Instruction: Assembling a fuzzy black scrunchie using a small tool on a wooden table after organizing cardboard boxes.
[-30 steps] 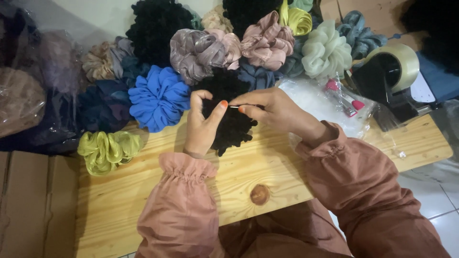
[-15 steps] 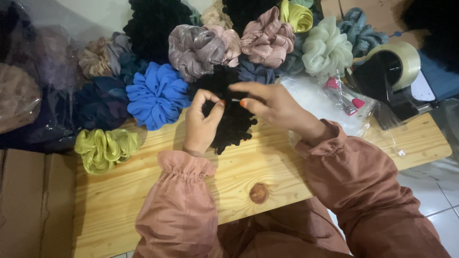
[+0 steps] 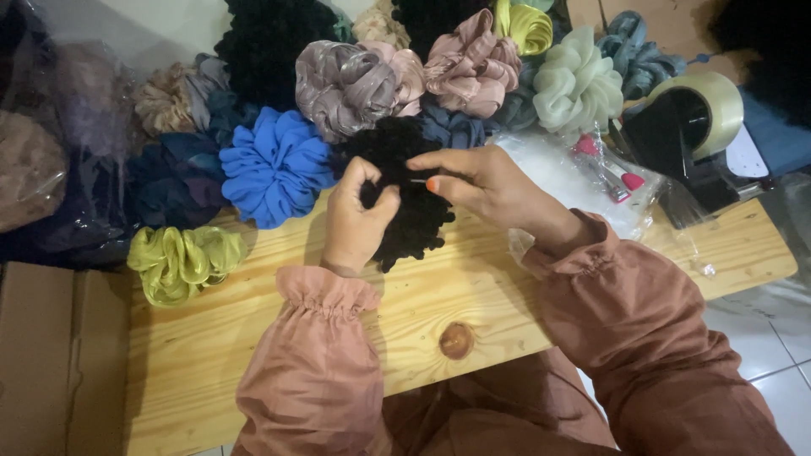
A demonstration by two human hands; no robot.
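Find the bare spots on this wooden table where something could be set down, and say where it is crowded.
Free: wooden table between the yellow-green scrunchie and left hand; also the right end below the tape dispenser. Crowded: the far edge, piled with scrunchies around the black scrunchie and right hand.

scrunchie in hand [image 3: 405, 203] lying on the table [image 3: 473, 287] between both hands | pile of scrunchies [image 3: 380, 76] sitting behind it | tape dispenser [image 3: 693, 127] standing at the right | cardboard box [image 3: 42, 363] sitting left of the table | plastic bag [image 3: 566, 177] lying right of the hands
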